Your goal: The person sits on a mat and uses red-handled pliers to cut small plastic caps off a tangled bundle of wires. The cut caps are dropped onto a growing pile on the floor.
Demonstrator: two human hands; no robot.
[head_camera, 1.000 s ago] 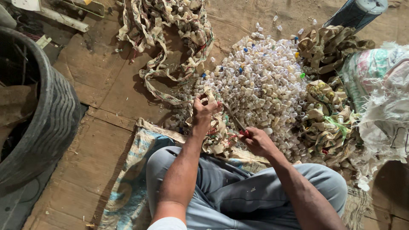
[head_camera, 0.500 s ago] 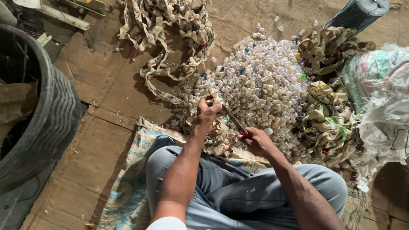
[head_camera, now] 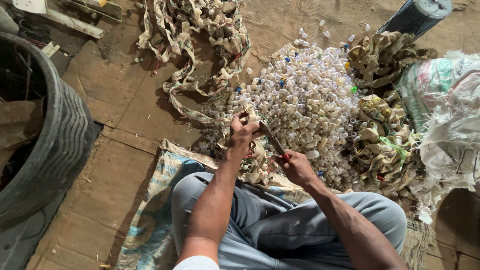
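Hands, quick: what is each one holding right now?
Left hand: closed on a tan strip.
Right hand: closed on a red-handled blade.

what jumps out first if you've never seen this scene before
The big pale heap of small plastic caps on the floor ahead of the seated person draws the eye first. At its near edge the left hand grips a tan strip studded with caps while the right hand works a thin blade against it. A dark tyre sits far left.
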